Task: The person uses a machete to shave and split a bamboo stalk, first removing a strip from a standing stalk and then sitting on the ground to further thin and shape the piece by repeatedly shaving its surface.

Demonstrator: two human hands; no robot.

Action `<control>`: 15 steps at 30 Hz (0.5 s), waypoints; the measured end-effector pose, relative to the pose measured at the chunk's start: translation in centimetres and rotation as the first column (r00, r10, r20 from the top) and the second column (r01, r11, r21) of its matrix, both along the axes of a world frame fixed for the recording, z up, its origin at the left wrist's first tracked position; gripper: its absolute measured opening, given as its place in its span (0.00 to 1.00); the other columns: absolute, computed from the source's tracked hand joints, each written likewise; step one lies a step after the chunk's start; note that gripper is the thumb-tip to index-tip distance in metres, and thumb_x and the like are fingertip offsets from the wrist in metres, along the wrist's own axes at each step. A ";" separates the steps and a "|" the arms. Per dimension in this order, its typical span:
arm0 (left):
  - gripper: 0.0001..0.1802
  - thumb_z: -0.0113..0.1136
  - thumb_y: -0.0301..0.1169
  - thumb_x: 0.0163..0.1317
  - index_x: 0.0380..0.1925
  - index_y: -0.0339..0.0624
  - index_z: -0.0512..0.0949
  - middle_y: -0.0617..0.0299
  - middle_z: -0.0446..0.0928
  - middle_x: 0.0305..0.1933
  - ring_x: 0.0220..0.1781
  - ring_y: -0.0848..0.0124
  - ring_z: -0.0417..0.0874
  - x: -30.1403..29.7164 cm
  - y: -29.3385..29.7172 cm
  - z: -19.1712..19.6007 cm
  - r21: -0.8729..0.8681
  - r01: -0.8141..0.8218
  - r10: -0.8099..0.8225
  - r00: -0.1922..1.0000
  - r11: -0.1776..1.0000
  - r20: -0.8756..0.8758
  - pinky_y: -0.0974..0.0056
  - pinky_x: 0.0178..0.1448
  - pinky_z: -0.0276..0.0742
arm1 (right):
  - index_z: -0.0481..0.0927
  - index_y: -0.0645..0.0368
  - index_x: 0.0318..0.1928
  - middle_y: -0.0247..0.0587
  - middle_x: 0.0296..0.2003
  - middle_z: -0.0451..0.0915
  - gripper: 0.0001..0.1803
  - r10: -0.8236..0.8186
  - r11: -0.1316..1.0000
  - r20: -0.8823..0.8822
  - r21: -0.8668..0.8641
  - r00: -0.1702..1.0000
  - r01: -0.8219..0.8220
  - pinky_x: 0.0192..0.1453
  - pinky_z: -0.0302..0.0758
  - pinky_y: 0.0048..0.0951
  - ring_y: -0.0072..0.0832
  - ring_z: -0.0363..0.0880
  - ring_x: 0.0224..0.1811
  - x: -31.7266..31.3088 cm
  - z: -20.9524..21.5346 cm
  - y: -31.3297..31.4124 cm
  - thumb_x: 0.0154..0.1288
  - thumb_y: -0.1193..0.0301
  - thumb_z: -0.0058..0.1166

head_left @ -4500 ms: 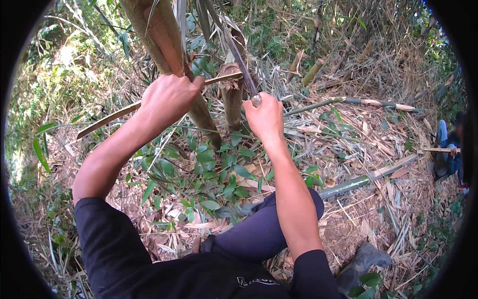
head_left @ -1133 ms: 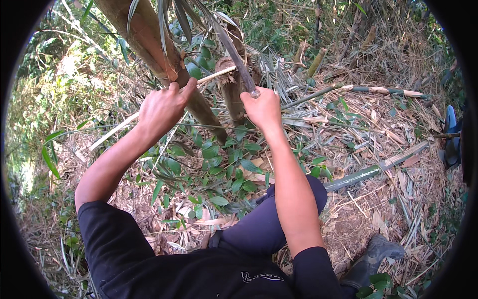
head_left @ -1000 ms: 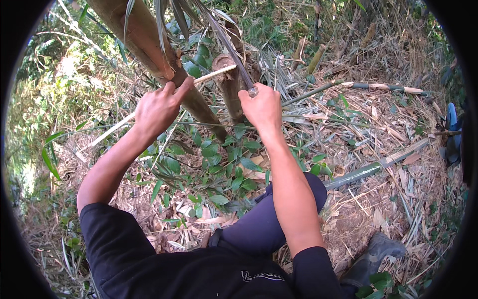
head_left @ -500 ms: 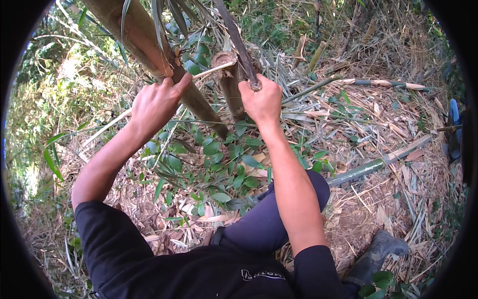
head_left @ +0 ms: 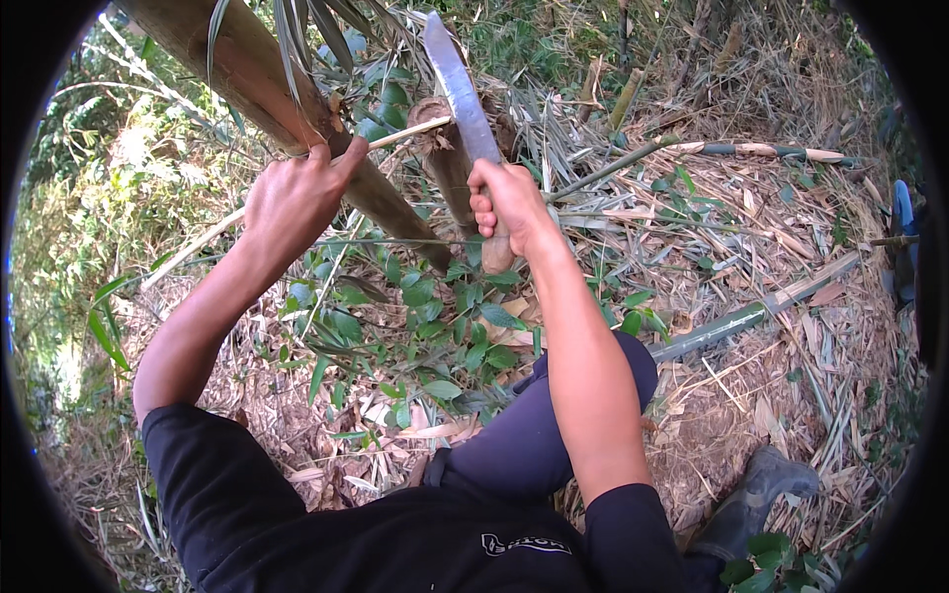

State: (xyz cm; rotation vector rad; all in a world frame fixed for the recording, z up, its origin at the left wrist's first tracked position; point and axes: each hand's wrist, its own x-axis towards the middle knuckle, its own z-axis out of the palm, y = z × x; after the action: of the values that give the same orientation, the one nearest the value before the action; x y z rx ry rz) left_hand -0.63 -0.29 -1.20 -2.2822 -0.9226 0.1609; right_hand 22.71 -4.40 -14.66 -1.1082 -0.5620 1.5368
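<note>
My right hand (head_left: 509, 206) is closed round the wooden handle of a machete (head_left: 461, 94), whose broad grey blade points up and away with its flat side showing. My left hand (head_left: 300, 196) grips a thin pale stick (head_left: 410, 132), which slants from lower left to upper right. The stick's far end meets the blade's left edge, over the cut top of a bamboo stump (head_left: 447, 163). Just beyond my left hand leans a thick bamboo stem (head_left: 267, 84); whether my fingers touch it I cannot tell.
Green leafy plants (head_left: 425, 296) grow below the stump. A cut green bamboo pole (head_left: 751, 314) lies on the leaf litter at right, and a thinner stem (head_left: 761, 150) lies beyond it. A dark boot (head_left: 756, 494) shows lower right, a blue object (head_left: 903, 212) at the right rim.
The machete has turned in my right hand, from edge-on to showing its flat side, and its handle now shows below the fist. My left hand and the stick have shifted slightly left.
</note>
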 end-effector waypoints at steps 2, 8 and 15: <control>0.32 0.52 0.21 0.59 0.65 0.59 0.69 0.55 0.76 0.32 0.21 0.63 0.80 0.2 0.1 0.1 -0.017 -0.015 0.015 1.000 1.000 -0.005 0.58 0.18 0.73 | 0.79 0.67 0.26 0.51 0.17 0.79 0.16 -0.311 0.950 0.503 0.184 0.806 0.252 0.34 0.76 0.41 0.43 0.80 0.22 -0.5 0.7 -0.8 0.56 0.63 0.57; 0.33 0.52 0.22 0.59 0.65 0.59 0.68 0.54 0.77 0.33 0.21 0.62 0.81 0.3 0.4 0.2 -0.024 -0.020 0.020 0.999 1.000 -0.031 0.57 0.19 0.74 | 0.84 0.65 0.33 0.56 0.20 0.80 0.18 -0.544 0.838 0.666 0.452 0.510 0.304 0.38 0.79 0.43 0.51 0.83 0.26 -0.9 3.2 -1.9 0.54 0.61 0.58; 0.33 0.51 0.21 0.60 0.66 0.58 0.67 0.52 0.78 0.35 0.23 0.61 0.82 -0.1 0.8 0.2 -0.005 0.021 -0.021 0.998 1.000 -0.057 0.57 0.20 0.76 | 0.86 0.63 0.34 0.58 0.22 0.81 0.18 -0.379 0.924 0.789 0.299 0.484 0.237 0.41 0.80 0.45 0.52 0.84 0.30 -2.0 1.5 -1.2 0.53 0.60 0.59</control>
State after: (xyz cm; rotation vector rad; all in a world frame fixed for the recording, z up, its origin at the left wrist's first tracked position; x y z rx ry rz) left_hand -0.74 0.47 -0.97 -2.2790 -0.8699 0.2178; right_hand 20.68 -5.58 -13.12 -1.7137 -1.0340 0.5249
